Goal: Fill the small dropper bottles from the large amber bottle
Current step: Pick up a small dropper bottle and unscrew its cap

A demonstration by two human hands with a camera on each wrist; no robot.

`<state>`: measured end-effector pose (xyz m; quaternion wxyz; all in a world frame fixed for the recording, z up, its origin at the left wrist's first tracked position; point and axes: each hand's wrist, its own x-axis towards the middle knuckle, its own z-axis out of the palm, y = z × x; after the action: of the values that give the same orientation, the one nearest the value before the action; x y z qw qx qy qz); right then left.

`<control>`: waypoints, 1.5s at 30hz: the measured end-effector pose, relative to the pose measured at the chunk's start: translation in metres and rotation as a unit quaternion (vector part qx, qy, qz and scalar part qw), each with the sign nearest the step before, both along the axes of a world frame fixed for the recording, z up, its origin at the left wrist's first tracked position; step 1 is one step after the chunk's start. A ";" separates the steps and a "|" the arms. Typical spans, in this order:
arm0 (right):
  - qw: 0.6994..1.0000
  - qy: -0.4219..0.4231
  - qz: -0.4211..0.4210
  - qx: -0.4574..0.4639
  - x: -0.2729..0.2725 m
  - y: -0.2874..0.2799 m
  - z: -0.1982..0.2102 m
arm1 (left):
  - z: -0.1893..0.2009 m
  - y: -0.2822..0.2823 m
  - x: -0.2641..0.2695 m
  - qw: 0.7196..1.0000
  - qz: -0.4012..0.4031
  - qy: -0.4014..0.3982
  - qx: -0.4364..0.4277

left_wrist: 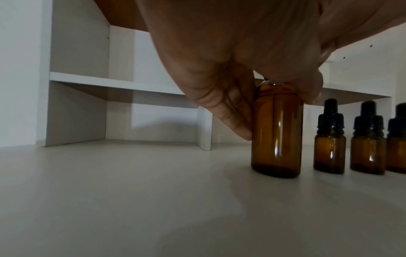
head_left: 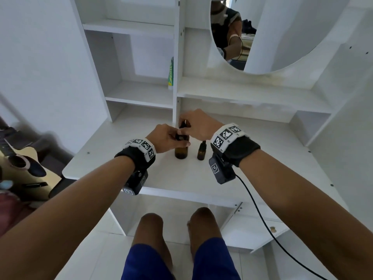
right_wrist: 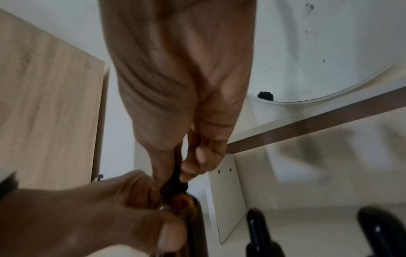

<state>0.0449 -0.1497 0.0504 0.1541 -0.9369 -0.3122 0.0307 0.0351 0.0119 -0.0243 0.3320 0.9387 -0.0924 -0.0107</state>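
The large amber bottle (head_left: 182,151) stands upright on the white desk (head_left: 121,146). My left hand (head_left: 170,137) grips its shoulder and neck, fingers curled on both sides of the amber bottle (left_wrist: 276,132). My right hand (head_left: 188,126) pinches the black dropper cap (head_left: 183,126) on top, and the right wrist view shows my fingertips (right_wrist: 193,167) round that black cap (right_wrist: 177,172). Just right of the large bottle stands a small dropper bottle (head_left: 201,152) with its cap on. In the left wrist view three small capped bottles (left_wrist: 329,151) (left_wrist: 368,153) (left_wrist: 398,156) stand in a row.
A vertical shelf divider (head_left: 175,106) rises just behind the bottles. A green-and-white tube (head_left: 171,75) stands on the shelf above. A round mirror (head_left: 272,37) hangs at the upper right. A guitar (head_left: 26,168) leans at the left, and a black cable (head_left: 260,215) trails from my right wrist.
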 end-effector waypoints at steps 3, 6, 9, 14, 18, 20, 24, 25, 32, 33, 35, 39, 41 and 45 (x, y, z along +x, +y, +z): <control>0.998 0.015 0.050 -0.040 0.004 -0.003 0.010 | 0.000 -0.001 0.000 1.000 0.010 0.005 -0.007; 0.994 0.013 0.071 -0.087 0.006 -0.001 0.018 | -0.001 -0.002 0.000 1.000 0.019 0.007 -0.005; 0.993 -0.017 0.043 -0.110 0.004 0.008 0.021 | -0.004 -0.001 0.003 1.000 0.021 0.005 0.007; 0.984 -0.044 0.021 -0.173 0.004 0.019 0.018 | -0.005 0.000 0.003 1.000 0.021 -0.005 0.010; 0.988 -0.016 0.064 -0.142 0.002 0.013 0.025 | -0.006 -0.001 0.003 1.000 0.020 -0.007 0.003; 0.986 -0.020 0.071 -0.149 0.001 0.012 0.026 | -0.006 -0.001 0.003 1.000 0.022 -0.008 -0.002; 0.982 -0.051 0.016 -0.179 0.001 0.017 0.020 | -0.007 -0.001 0.002 1.000 0.025 -0.003 -0.008; 0.980 -0.058 0.010 -0.190 0.000 0.018 0.019 | -0.007 -0.001 0.002 1.000 0.026 -0.003 -0.008; 0.983 -0.027 0.054 -0.174 0.000 0.017 0.029 | -0.007 -0.002 0.001 0.999 0.029 0.000 -0.015; 0.983 -0.035 0.048 -0.176 0.000 0.017 0.028 | -0.007 -0.002 0.002 1.000 0.028 -0.001 -0.014; 0.981 -0.049 0.024 -0.184 0.001 0.019 0.024 | -0.008 -0.002 0.002 1.000 0.027 -0.004 -0.011; 0.978 -0.053 0.008 -0.202 0.000 0.023 0.020 | -0.009 -0.002 0.002 1.000 0.030 -0.008 -0.004; 0.981 -0.038 0.027 -0.188 0.000 0.021 0.026 | -0.008 -0.002 0.001 0.999 0.030 -0.010 -0.006; 0.980 -0.021 0.050 -0.190 0.000 0.019 0.031 | -0.007 -0.003 0.000 0.999 0.031 -0.008 -0.011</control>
<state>0.0453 -0.1308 0.0816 -0.0348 -0.9329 -0.3499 0.0773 0.0352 0.0086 -0.0311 0.3415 0.9375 -0.0657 0.0081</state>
